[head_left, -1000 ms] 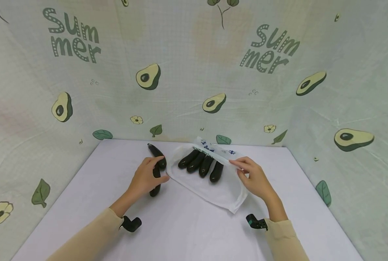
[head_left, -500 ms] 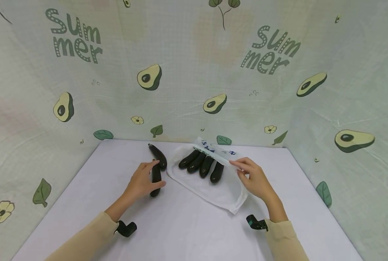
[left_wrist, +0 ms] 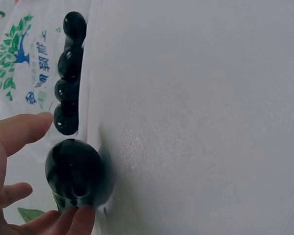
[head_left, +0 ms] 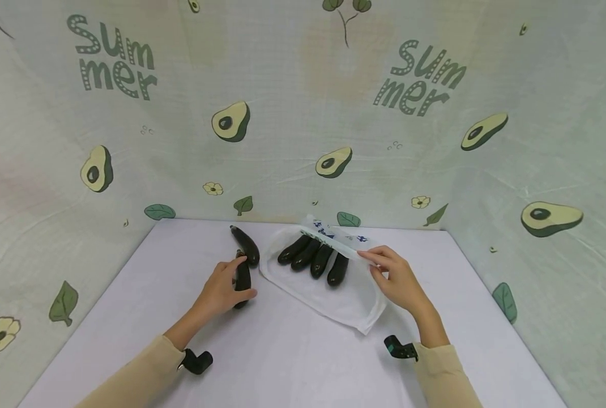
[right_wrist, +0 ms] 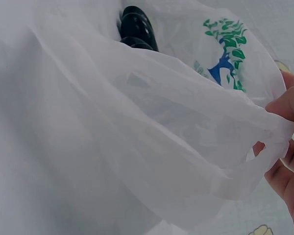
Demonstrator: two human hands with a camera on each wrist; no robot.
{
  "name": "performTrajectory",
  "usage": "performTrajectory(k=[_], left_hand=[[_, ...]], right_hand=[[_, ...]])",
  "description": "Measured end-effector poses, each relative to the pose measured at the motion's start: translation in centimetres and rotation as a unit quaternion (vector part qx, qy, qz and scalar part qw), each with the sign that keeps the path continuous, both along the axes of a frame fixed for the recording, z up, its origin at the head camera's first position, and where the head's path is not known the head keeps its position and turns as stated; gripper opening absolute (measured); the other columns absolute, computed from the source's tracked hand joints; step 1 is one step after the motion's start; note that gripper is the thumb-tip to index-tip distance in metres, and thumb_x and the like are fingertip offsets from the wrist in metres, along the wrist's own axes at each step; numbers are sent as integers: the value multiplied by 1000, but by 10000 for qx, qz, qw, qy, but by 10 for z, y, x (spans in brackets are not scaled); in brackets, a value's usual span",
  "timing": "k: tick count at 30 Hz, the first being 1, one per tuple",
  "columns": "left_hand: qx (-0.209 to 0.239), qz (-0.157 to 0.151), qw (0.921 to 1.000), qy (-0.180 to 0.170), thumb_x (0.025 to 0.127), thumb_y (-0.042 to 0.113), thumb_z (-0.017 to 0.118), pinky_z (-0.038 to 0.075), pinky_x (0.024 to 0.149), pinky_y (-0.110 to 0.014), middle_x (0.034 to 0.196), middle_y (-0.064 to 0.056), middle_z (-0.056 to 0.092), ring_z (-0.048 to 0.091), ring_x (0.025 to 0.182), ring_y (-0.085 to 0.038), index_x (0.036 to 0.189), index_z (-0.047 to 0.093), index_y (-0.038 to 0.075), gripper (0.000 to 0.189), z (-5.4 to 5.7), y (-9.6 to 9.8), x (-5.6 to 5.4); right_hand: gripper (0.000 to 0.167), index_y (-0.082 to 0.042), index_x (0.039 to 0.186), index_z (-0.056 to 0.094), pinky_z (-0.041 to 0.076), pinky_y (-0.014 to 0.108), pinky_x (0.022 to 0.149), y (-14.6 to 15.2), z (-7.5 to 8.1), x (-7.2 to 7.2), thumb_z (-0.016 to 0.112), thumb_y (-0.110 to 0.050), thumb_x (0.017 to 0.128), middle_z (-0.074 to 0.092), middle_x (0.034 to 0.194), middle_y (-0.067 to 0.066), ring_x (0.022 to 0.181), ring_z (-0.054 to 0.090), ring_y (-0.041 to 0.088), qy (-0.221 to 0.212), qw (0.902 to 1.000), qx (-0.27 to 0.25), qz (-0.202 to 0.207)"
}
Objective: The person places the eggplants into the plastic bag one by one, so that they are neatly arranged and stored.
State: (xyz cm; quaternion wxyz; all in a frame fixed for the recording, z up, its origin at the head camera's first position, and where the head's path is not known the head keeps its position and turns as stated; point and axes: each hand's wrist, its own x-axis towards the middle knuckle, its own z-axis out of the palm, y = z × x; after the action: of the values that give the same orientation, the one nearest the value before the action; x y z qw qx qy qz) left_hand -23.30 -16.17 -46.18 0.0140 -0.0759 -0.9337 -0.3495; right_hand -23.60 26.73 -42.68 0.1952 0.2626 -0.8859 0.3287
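My left hand [head_left: 221,288] is spread around an eggplant [head_left: 243,275] lying left of the bag. In the left wrist view its thumb [left_wrist: 32,129] stands apart from this eggplant [left_wrist: 73,169], while the fingertips [left_wrist: 82,220] come right up to its far side. Another eggplant [head_left: 246,245] lies just behind, end to end with it. My right hand [head_left: 395,277] pinches the upper edge of a white plastic bag [head_left: 328,303], holding its mouth raised. Several dark eggplants [head_left: 320,260] lie side by side in the bag, their far ends hidden under the raised film.
The white table [head_left: 303,368] runs up to a cloth backdrop [head_left: 282,73] printed with avocados and leaves, which also closes off both sides. A black wrist camera [head_left: 198,361] sits at the left cuff, and another wrist camera [head_left: 400,347] at the right one.
My left hand has drawn back left and slightly down from the bag's edge, and now frames the nearer loose eggplant. The right hand and the bag have stayed put.
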Motion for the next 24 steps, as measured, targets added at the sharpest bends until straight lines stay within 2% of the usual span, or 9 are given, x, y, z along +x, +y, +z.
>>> performTrajectory(k=[7, 13, 18, 24], left_hand=[[-44, 61, 9998, -168, 89, 28, 86, 56, 77, -42, 146, -30, 50, 64, 104, -31, 161, 44, 8, 86, -4, -10, 0], [-106, -8, 9996, -273, 90, 29, 85, 51, 70, -35, 140, -28, 57, 60, 91, -23, 161, 42, 8, 86, -6, -19, -2], [-124, -115, 9987, -481, 89, 31, 85, 55, 72, -36, 135, -26, 63, 65, 96, -23, 161, 41, 6, 88, -5, -23, -2], [19, -182, 9972, -728, 90, 25, 84, 58, 73, -39, 129, -23, 67, 68, 98, -26, 161, 41, 4, 86, -2, -27, 0]], right_hand=[[45, -10, 134, 75, 63, 38, 83, -1, 1, -1, 68, 11, 95, 68, 121, 4, 100, 64, 17, -55, 10000, -3, 7], [45, -10, 135, 74, 63, 38, 83, -1, 1, -1, 67, 10, 96, 67, 122, 5, 100, 64, 18, -140, 9999, 33, -44], [44, -10, 134, 74, 62, 38, 84, -1, 1, 0, 67, 10, 96, 68, 122, 4, 100, 65, 21, -220, 9997, 22, -82], [44, -10, 134, 74, 62, 37, 84, -1, 0, 0, 67, 10, 96, 68, 122, 4, 100, 64, 18, -229, 9997, 13, -84]])
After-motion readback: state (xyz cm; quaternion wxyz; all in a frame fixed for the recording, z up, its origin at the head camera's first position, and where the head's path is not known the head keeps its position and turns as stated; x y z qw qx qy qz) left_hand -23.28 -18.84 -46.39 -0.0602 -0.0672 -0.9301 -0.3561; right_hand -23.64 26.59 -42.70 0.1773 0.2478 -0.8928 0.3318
